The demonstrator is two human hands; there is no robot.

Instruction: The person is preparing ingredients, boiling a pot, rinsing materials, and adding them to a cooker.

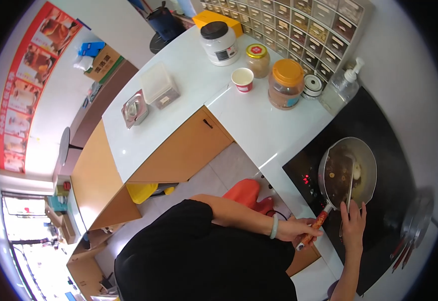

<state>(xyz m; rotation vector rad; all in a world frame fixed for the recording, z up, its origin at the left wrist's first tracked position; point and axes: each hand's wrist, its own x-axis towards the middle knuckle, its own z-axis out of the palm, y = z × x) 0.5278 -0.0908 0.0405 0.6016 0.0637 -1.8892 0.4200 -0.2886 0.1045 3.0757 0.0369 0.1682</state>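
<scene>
My left hand [299, 231], with a pale bangle at the wrist, grips the red patterned handle [319, 221] of a metal saucepan [372, 177]. The pan stands on a black glass cooktop [386, 131] with lit red indicators. Inside it is brown liquid [336, 165] with a pale lump [357, 171] and small yellowish round pieces. Over the near rim, my right hand [353, 224] holds a slender stirring utensil [350, 188] whose far end reaches into the liquid. The utensil's exact kind is hard to tell.
On the white counter [252, 128] stand a pump bottle [341, 90], an orange-lidded jar [286, 84], a paper cup [242, 79] and a white tub [219, 43]. Metal pans with red handles [416, 222] lie at the right. Small labelled drawers [298, 22] line the back.
</scene>
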